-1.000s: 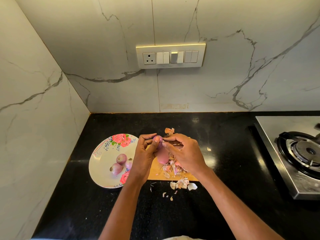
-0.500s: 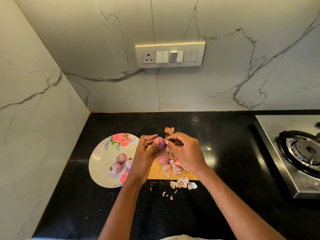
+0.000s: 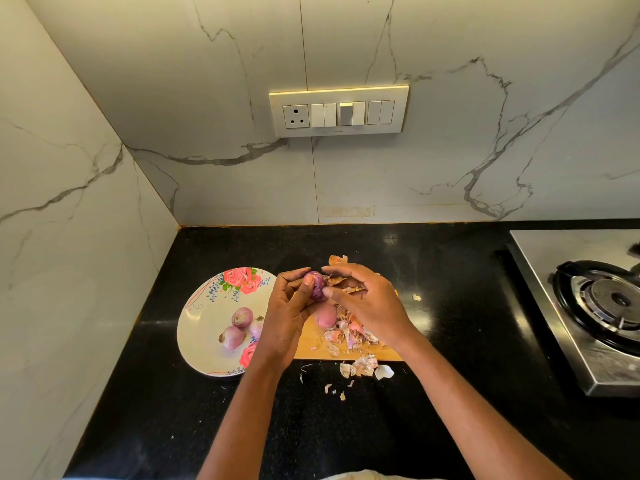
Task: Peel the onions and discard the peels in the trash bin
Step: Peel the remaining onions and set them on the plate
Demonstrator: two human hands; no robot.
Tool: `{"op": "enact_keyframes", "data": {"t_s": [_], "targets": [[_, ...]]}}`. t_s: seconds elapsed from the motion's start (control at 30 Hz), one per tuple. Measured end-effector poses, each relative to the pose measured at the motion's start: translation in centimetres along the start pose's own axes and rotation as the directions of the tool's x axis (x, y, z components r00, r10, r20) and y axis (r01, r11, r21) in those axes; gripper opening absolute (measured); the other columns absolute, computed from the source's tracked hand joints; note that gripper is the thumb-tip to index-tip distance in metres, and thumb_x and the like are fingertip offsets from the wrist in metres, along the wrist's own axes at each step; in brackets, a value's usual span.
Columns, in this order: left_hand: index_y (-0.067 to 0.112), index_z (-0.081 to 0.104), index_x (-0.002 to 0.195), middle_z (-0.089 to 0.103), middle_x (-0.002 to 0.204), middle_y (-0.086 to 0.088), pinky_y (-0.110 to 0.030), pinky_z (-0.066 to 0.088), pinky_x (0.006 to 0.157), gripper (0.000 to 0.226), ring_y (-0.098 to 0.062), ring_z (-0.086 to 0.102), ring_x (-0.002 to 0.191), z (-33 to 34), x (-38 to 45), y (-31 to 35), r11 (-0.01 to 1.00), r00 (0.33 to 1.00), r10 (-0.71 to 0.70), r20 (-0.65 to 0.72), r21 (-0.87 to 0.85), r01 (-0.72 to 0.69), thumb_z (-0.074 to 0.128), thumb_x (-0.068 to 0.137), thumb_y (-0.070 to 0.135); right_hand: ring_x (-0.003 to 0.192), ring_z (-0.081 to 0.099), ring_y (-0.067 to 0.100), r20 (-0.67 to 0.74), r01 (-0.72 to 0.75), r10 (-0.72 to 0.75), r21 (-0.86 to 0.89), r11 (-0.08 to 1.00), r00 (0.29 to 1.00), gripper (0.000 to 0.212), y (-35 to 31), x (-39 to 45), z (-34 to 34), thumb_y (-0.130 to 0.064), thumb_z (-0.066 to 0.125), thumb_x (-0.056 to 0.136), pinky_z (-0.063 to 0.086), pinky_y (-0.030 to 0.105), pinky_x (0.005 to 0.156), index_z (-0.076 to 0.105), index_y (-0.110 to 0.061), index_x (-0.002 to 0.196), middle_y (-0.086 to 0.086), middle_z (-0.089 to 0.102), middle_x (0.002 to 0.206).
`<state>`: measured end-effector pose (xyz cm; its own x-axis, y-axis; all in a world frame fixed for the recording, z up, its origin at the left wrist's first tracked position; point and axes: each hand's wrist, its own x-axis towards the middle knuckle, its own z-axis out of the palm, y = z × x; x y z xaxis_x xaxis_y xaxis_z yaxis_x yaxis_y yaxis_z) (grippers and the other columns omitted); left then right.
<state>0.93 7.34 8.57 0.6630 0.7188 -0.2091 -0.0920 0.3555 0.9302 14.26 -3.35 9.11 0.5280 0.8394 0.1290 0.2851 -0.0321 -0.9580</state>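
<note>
On the black counter [image 3: 450, 306], all placed from the wooden cutting board [image 3: 313, 344]:

Stove: a steel gas stove [image 3: 588, 323] stands well apart to the board's right, burner unlit as far as can be seen.

Plate: a floral plate [image 3: 204, 323] lies just beside the board's left edge. It carries three small onions [image 3: 241, 317], which appear to keep their skins.

Hands: the left hand [image 3: 287, 313] is curled round a small purple onion [image 3: 317, 287], held above the board's far edge. The right hand [image 3: 367, 303] pinches at that onion with thumb and forefinger, the other fingers loosely bent; it seems to be picking at skin.

Board onion: one pale pink onion [image 3: 325, 315] rests on the board under the hands, seemingly peeled.

Peels: a heap of peels [image 3: 349, 336] lies on the board's right half; more scraps [image 3: 363, 368] sit on the counter just in front of the board, and one flake [image 3: 416, 297] off to its right.

Progress: roughly early to midway. One onion looks finished, one is in hand, three wait on the plate. No peel has been cleared, and no trash bin is in view.
</note>
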Motion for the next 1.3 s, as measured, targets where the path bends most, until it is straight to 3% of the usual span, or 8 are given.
{"op": "enact_keyframes", "data": {"t_s": [0.27,0.43,0.53,0.63,0.77,0.87,1.13,1.3], "targets": [[0.013,0.056,0.131,0.067,0.125,-0.013,-0.038,0.059,0.094,0.042,-0.029,0.069,0.112,-0.1,-0.1,0.1,1.000,0.998,-0.028,0.049,0.006,0.027,0.058,0.093,0.029,0.101,0.068,0.010,-0.084,0.035,-0.030,0.048,0.998,0.996,0.018,0.7,-0.1,0.2,-0.020,0.079,0.084,0.058,0.026,0.086,0.079,-0.019,0.101,-0.009,0.073,0.102],[0.016,0.057,0.131,0.061,0.131,-0.013,-0.031,0.058,0.087,0.035,-0.028,0.068,0.114,-0.1,-0.3,-0.2,1.000,0.999,-0.029,0.042,0.002,0.029,0.056,0.098,0.024,0.094,0.069,0.004,-0.154,0.006,-0.016,-0.067,0.998,0.988,0.012,1.0,-0.1,0.6,-0.020,0.067,0.097,0.055,0.015,0.077,0.071,-0.016,0.107,-0.007,0.072,0.102],[0.018,0.058,0.129,0.062,0.130,-0.012,-0.030,0.059,0.087,0.039,-0.030,0.066,0.117,0.0,-0.4,0.0,0.999,0.999,-0.033,0.030,-0.018,0.033,0.057,0.092,0.030,0.097,0.069,0.002,-0.212,-0.045,0.031,-0.060,0.997,0.977,0.019,1.3,0.1,0.2,-0.023,0.063,0.099,0.060,0.022,0.080,0.068,-0.015,0.116,-0.005,0.072,0.108],[0.017,0.057,0.131,0.062,0.131,-0.013,-0.035,0.058,0.092,0.042,-0.030,0.066,0.117,-0.2,-0.3,0.1,0.999,0.999,-0.034,0.028,-0.018,0.034,0.056,0.092,0.032,0.106,0.066,0.001,-0.105,-0.030,0.019,-0.104,0.994,0.994,0.029,1.1,0.1,-0.1,-0.034,0.066,0.096,0.057,0.021,0.086,0.067,-0.022,0.124,-0.007,0.069,0.123],[0.015,0.057,0.133,0.065,0.130,-0.014,-0.036,0.058,0.094,0.037,-0.028,0.068,0.116,-0.1,-0.2,0.0,0.999,0.999,-0.033,0.038,-0.009,0.033,0.052,0.099,0.028,0.106,0.064,-0.002,-0.040,-0.008,0.006,-0.066,0.998,0.999,0.031,0.4,-0.2,0.7,-0.035,0.075,0.087,0.053,0.015,0.086,0.070,-0.032,0.118,-0.024,0.066,0.113],[0.015,0.057,0.134,0.067,0.128,-0.013,-0.038,0.058,0.096,0.039,-0.028,0.068,0.116,0.3,-0.3,0.1,0.999,0.998,-0.032,0.055,0.012,0.032,0.056,0.097,0.026,0.104,0.067,0.004,-0.116,-0.022,0.026,0.031,0.999,0.993,0.019,0.5,-0.1,0.5,-0.027,0.078,0.086,0.055,0.020,0.087,0.076,-0.030,0.105,-0.018,0.073,0.101],[0.018,0.061,0.128,0.072,0.118,-0.001,-0.032,0.058,0.090,0.037,-0.020,0.070,0.112,1.1,-0.8,0.2,0.999,0.998,0.032,0.048,0.039,-0.034,0.062,0.092,0.026,0.113,0.065,0.012,-0.248,0.009,-0.041,-0.127,0.992,0.968,0.005,0.8,-0.2,0.9,-0.024,0.072,0.093,0.053,0.029,0.094,0.074,-0.025,0.097,-0.003,0.074,0.110],[0.020,0.061,0.126,0.067,0.125,-0.007,-0.031,0.057,0.092,0.039,-0.021,0.068,0.116,1.6,-0.9,0.2,0.998,0.998,0.056,0.043,0.033,-0.057,0.065,0.088,0.029,0.112,0.067,0.014,-0.266,-0.080,0.067,-0.037,0.996,0.962,0.024,1.0,-0.2,1.5,-0.030,0.059,0.101,0.056,0.025,0.088,0.069,-0.016,0.118,0.003,0.072,0.120]]}}
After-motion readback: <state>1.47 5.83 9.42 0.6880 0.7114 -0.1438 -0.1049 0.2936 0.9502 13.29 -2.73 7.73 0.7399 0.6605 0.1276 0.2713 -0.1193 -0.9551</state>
